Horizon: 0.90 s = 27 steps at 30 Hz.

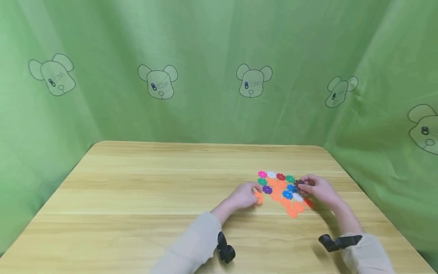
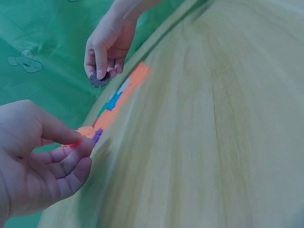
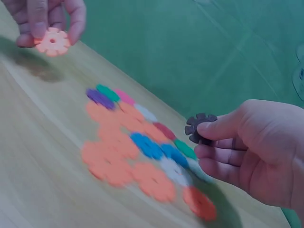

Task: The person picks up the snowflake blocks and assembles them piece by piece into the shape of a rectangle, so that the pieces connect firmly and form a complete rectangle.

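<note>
My left hand (image 1: 243, 196) pinches an orange snowflake disc (image 3: 52, 42) by its edge, just left of a patch of similar discs. A dark brown snowflake disc (image 3: 199, 127) sits between the thumb and fingers of my right hand (image 1: 318, 188), held above the patch's right end. Lying between the hands are flat notched discs: several orange discs (image 3: 107, 164), a purple disc (image 1: 267, 189), a pink disc (image 1: 262, 174), a dark red disc (image 1: 280, 177), blue discs (image 1: 287, 195), green discs (image 1: 290, 179) and white discs (image 1: 272, 174). A red-orange disc (image 3: 199, 203) lies below my right hand.
The wooden table (image 1: 137, 198) extends around the discs, its right edge beyond my right hand. A green curtain (image 1: 205, 118) with printed bear heads hangs behind and at both sides. Black straps with camera mounts (image 1: 226, 249) sit on both sleeves.
</note>
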### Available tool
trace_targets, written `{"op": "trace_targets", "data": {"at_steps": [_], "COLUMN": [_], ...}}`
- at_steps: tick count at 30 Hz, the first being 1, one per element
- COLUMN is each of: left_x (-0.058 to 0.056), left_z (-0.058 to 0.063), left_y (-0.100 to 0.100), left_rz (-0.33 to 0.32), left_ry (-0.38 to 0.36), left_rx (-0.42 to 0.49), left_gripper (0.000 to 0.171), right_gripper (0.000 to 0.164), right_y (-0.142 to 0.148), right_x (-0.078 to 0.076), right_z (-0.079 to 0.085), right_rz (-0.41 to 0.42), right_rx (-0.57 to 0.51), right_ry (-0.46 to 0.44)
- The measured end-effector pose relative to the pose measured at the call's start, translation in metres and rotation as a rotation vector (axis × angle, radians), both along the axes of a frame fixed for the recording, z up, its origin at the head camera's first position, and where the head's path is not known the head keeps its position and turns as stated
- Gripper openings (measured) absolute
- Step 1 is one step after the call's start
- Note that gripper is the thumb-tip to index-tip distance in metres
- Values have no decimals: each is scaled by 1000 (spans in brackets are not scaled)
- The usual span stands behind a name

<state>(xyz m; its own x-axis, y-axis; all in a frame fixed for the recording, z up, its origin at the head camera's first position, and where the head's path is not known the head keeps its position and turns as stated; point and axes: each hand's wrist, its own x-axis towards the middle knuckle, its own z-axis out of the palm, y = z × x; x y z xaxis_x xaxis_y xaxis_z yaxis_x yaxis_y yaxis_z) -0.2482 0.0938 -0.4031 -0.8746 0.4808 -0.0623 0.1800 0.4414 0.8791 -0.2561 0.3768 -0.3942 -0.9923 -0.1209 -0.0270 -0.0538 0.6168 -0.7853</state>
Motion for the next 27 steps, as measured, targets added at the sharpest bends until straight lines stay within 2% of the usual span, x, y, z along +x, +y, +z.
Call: {"op": "trace_targets", "data": {"at_steps": [7, 12, 21, 27], "left_x": [-3, -5, -4, 3], "left_z": [1, 0, 0, 4], "left_y": [-32, -58, -110, -135], "left_rz": [27, 83, 191, 202], "left_ry": [-18, -56, -126, -146], "left_rx": [126, 240, 489, 495], "left_gripper": [40, 38, 33, 31], "right_gripper": [29, 24, 17, 18], "right_y": [-40, -73, -134, -165], "right_x": [-3, -3, -5, -5], "right_z": [8, 7, 4, 5], "right_rz": [98, 159, 204, 184], "right_rx": [-83, -128, -206, -229], "right_ry": [5, 6, 35, 97]}}
